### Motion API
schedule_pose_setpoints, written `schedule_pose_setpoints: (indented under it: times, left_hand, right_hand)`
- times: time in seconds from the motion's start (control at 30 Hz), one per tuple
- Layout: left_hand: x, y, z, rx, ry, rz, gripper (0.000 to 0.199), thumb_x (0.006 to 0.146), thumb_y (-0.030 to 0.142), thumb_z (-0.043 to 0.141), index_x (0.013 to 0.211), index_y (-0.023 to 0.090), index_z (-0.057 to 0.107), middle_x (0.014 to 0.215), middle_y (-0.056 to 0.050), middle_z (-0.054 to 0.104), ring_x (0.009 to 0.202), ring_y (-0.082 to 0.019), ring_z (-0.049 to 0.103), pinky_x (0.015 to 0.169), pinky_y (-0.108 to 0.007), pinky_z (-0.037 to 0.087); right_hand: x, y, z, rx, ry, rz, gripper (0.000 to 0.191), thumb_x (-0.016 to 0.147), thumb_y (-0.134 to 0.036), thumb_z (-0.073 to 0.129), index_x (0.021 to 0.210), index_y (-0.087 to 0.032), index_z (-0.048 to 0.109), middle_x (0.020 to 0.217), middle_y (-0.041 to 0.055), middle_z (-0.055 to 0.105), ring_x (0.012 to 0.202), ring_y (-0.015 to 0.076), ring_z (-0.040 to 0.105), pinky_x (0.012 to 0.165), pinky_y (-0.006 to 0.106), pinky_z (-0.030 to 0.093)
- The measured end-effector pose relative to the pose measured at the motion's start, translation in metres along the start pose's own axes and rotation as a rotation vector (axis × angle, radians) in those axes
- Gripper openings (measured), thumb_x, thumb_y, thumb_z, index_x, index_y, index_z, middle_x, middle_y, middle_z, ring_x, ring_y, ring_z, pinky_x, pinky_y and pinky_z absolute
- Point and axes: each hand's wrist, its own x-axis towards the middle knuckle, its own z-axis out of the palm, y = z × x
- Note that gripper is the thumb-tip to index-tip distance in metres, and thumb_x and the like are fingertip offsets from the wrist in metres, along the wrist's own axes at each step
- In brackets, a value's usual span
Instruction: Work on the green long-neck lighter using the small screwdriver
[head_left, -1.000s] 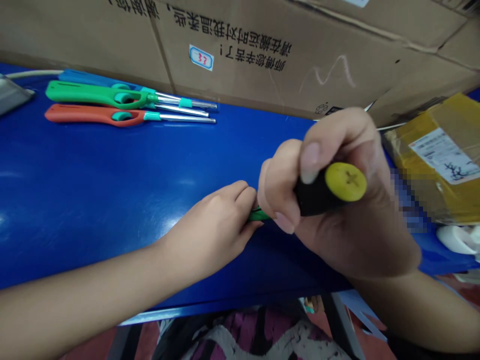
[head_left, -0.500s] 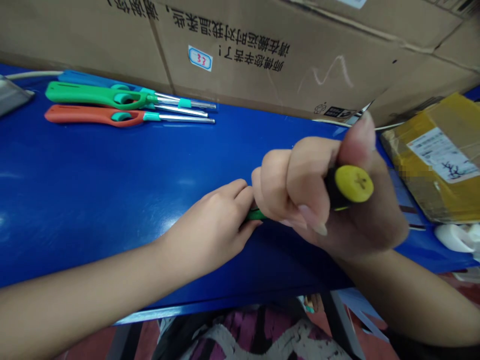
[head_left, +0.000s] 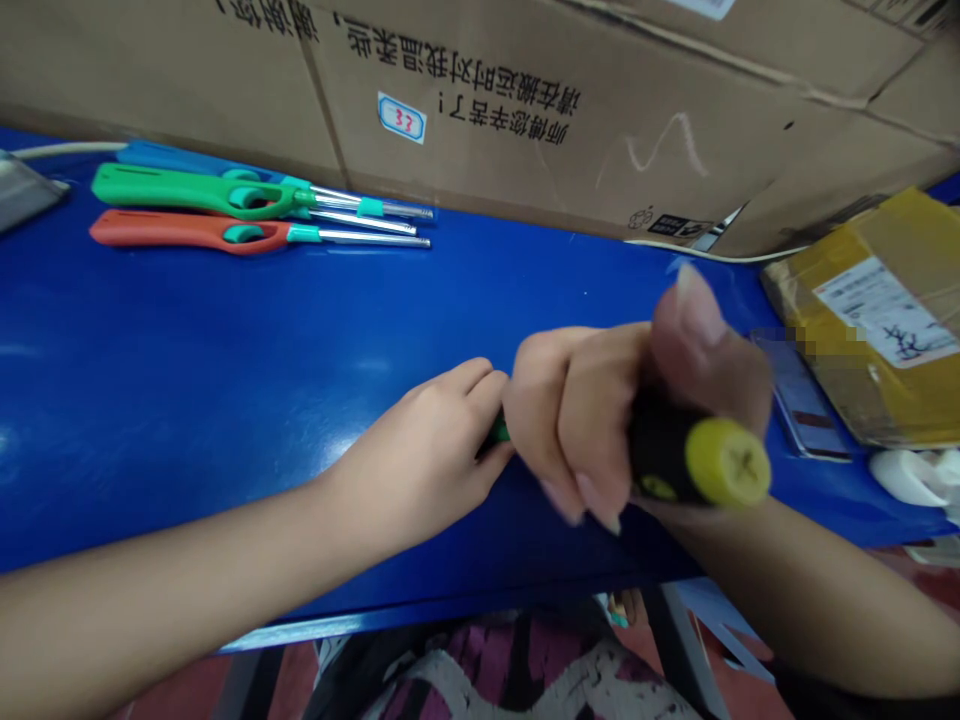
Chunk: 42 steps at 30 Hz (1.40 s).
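Note:
My right hand point(head_left: 600, 420) is wrapped round the black and yellow handle of a screwdriver point(head_left: 701, 460). The handle's yellow end, marked with a cross, faces me; the shaft is hidden behind the fingers. My left hand point(head_left: 442, 435) is closed just to the left, over the blue tabletop. A sliver of a green thing point(head_left: 501, 430) shows between its thumb and fingers, and the rest of it is covered. Both hands are close together, the right overlapping the left's fingertips in view.
At the back left lie a green lighter point(head_left: 187, 190), an orange lighter point(head_left: 195, 230) and a blue one partly beneath. A large cardboard box point(head_left: 487, 180) stands along the back. To the right are a phone point(head_left: 806, 400), a taped parcel point(head_left: 847, 350) and a white object point(head_left: 907, 477).
My right hand has turned and dropped slightly, so the screwdriver's handle end sits lower and further right. More of the phone shows. My left hand has stayed nearly still.

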Motion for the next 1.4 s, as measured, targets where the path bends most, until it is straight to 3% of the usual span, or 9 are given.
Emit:
schedule_pose_setpoints:
  times: [0.2, 0.27, 0.4, 0.5, 0.7, 0.9, 1.17, 1.3, 1.4]
  left_hand:
    - [-0.002, -0.003, 0.005, 0.059, -0.018, 0.037, 0.018, 0.090, 0.024, 0.063, 0.107, 0.019, 0.061, 0.101, -0.006, 0.064, 0.091, -0.024, 0.066, 0.077, -0.039, 0.055]
    - [-0.003, -0.005, 0.006, 0.059, -0.001, 0.055, 0.021, 0.090, 0.025, 0.063, 0.111, 0.019, 0.061, 0.102, -0.006, 0.064, 0.090, -0.024, 0.066, 0.076, -0.038, 0.055]
    - [-0.003, -0.009, 0.009, 0.082, -0.004, 0.080, 0.014, 0.093, 0.028, 0.060, 0.104, 0.021, 0.065, 0.097, -0.005, 0.063, 0.085, -0.023, 0.065, 0.074, -0.039, 0.054]
    - [-0.002, -0.010, 0.008, 0.054, -0.010, 0.059, 0.014, 0.092, 0.028, 0.062, 0.102, 0.020, 0.068, 0.102, -0.006, 0.063, 0.085, -0.022, 0.065, 0.074, -0.037, 0.053]
    - [0.000, -0.009, 0.007, -0.009, 0.022, 0.043, 0.016, 0.089, 0.031, 0.068, 0.098, 0.019, 0.069, 0.094, -0.004, 0.062, 0.085, -0.020, 0.065, 0.074, -0.034, 0.053]
    - [0.002, -0.011, 0.010, -0.030, 0.059, 0.030, 0.017, 0.087, 0.034, 0.072, 0.094, 0.020, 0.067, 0.092, -0.002, 0.061, 0.081, -0.020, 0.064, 0.071, -0.034, 0.052]
    - [0.002, -0.008, 0.010, -0.062, 0.034, 0.023, 0.015, 0.088, 0.033, 0.071, 0.093, 0.020, 0.067, 0.091, -0.003, 0.062, 0.082, -0.019, 0.063, 0.073, -0.035, 0.052]
    - [0.002, -0.007, 0.010, 0.003, 0.052, 0.052, 0.013, 0.087, 0.031, 0.071, 0.088, 0.020, 0.064, 0.087, -0.002, 0.060, 0.082, -0.019, 0.063, 0.070, -0.033, 0.052]
    - [0.002, -0.009, 0.012, 0.003, 0.081, 0.078, 0.012, 0.087, 0.029, 0.071, 0.082, 0.021, 0.063, 0.084, -0.001, 0.059, 0.082, -0.019, 0.063, 0.071, -0.031, 0.053]
  right_hand:
    - [0.005, -0.005, -0.003, 0.192, 0.312, 0.103, 0.056, 0.092, -0.070, 0.050, 0.060, -0.024, 0.047, 0.046, -0.0052, 0.042, 0.043, 0.0127, 0.036, 0.048, 0.030, 0.035]
    - [0.008, -0.005, -0.003, 0.172, 0.332, 0.092, 0.050, 0.091, -0.065, 0.057, 0.063, -0.024, 0.047, 0.048, -0.0056, 0.045, 0.041, 0.0125, 0.034, 0.045, 0.028, 0.032]
    - [0.008, 0.002, -0.004, 0.147, 0.333, -0.048, 0.062, 0.108, -0.041, 0.023, 0.065, -0.019, 0.061, 0.063, 0.0009, 0.056, 0.048, 0.0134, 0.048, 0.049, 0.030, 0.039]
    - [0.006, 0.006, -0.003, 0.180, 0.323, -0.059, 0.069, 0.109, -0.036, 0.011, 0.065, -0.019, 0.062, 0.058, -0.0002, 0.049, 0.046, 0.0120, 0.039, 0.049, 0.029, 0.037]
    - [0.004, -0.005, -0.001, 0.162, 0.316, 0.013, 0.038, 0.101, -0.050, 0.050, 0.072, -0.025, 0.050, 0.057, -0.0036, 0.052, 0.047, 0.0142, 0.042, 0.052, 0.030, 0.038]
    - [0.003, -0.011, 0.001, 0.073, 0.239, -0.076, 0.043, 0.098, -0.045, 0.056, 0.061, -0.023, 0.053, 0.066, -0.0003, 0.058, 0.056, 0.0144, 0.049, 0.059, 0.032, 0.044]
    - [-0.001, -0.001, 0.003, 0.017, 0.424, -0.123, 0.032, 0.097, -0.037, 0.062, 0.070, -0.024, 0.049, 0.071, -0.0047, 0.055, 0.048, 0.0100, 0.043, 0.047, 0.028, 0.038]
    - [0.000, -0.006, 0.003, -0.025, 0.261, -0.154, 0.036, 0.099, -0.045, 0.054, 0.069, -0.026, 0.054, 0.074, -0.0014, 0.065, 0.065, 0.0158, 0.063, 0.063, 0.033, 0.052]
    - [0.005, -0.013, 0.006, 0.003, 0.107, -0.166, 0.036, 0.096, -0.053, 0.053, 0.071, -0.027, 0.056, 0.068, -0.0013, 0.061, 0.074, 0.0184, 0.065, 0.059, 0.031, 0.047]
